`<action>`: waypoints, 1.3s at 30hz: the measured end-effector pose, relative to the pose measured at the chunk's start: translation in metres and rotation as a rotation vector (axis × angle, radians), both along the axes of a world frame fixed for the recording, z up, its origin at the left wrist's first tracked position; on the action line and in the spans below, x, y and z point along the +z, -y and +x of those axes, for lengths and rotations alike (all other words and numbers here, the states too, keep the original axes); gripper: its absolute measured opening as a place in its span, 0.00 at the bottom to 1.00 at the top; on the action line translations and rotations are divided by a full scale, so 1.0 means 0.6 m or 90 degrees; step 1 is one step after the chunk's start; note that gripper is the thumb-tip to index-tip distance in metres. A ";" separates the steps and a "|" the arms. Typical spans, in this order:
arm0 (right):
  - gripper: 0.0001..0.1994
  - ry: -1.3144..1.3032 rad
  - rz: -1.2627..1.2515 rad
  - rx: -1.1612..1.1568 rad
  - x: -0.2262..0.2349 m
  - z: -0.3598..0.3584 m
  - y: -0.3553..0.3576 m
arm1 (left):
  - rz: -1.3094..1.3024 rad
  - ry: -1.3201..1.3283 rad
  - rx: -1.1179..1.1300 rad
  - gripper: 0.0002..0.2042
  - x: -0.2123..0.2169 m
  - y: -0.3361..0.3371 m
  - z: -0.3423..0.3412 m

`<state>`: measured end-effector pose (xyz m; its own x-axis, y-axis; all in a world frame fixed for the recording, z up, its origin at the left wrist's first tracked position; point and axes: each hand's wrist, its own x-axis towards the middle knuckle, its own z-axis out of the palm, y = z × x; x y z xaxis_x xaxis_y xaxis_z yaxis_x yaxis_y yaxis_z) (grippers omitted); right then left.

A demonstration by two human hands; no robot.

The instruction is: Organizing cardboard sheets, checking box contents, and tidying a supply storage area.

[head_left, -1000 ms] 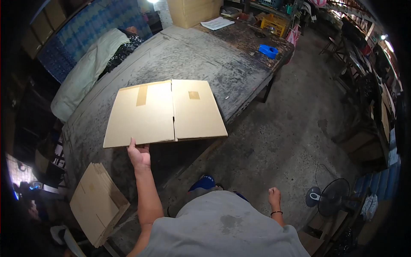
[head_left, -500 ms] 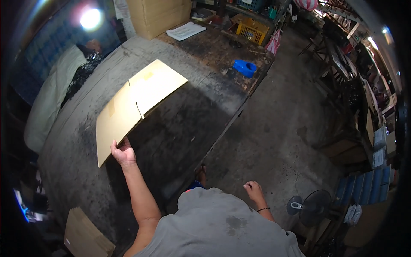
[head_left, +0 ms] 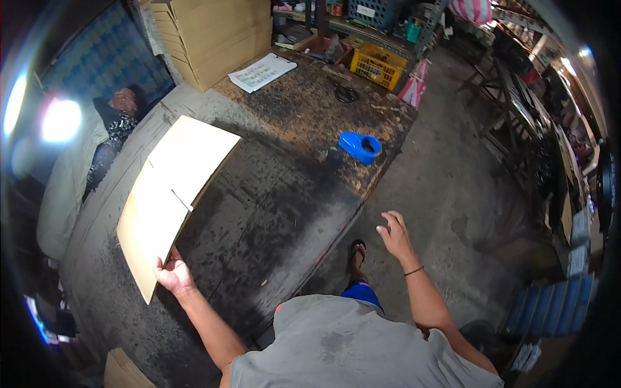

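Observation:
A flat cardboard sheet (head_left: 169,191) with slits cut across its middle is held tilted above the worktable (head_left: 252,220). My left hand (head_left: 175,273) grips its near edge, thumb on the upper face and the other fingers partly hidden beneath. Away from the sheet, my right hand (head_left: 396,234) hangs in the air beyond the table's right edge, fingers apart and nothing in it. Nearest to that hand on the tabletop is a blue plastic tape dispenser (head_left: 360,147). Farther back lie dark-handled scissors (head_left: 346,94).
Stacked folded cardboard (head_left: 213,39) stands at the back left beside printed sheets (head_left: 262,72). A yellow crate (head_left: 377,68) sits at the table's far end. More cardboard (head_left: 126,372) leans at the lower left. Benches and blue panels (head_left: 550,304) line the right side.
The cardboard sheet and my left hand have shifted left and nearer in view. My right hand has reached forward and its fingers have spread. The view has turned, showing more of the table's far end.

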<state>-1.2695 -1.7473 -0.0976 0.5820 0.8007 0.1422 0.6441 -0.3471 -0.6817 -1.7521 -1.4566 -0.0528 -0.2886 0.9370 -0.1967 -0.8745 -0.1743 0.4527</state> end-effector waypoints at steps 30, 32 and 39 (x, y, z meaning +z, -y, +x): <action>0.14 0.137 -0.204 0.269 -0.058 0.437 -0.489 | 0.063 -0.006 0.321 0.20 0.055 0.060 0.382; 0.13 0.138 -0.229 0.275 -0.067 0.451 -0.491 | 0.086 -0.043 0.314 0.21 0.029 0.027 0.393; 0.23 0.075 -0.128 0.311 -0.008 0.482 -0.456 | 0.316 -0.332 0.252 0.19 0.106 0.021 0.543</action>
<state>-0.9805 -1.4735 -0.1023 0.1243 0.9923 0.0001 0.8310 -0.1040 -0.5465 -1.4263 -1.4690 0.0107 -0.5552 0.6897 0.4648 -0.4047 -0.7122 0.5736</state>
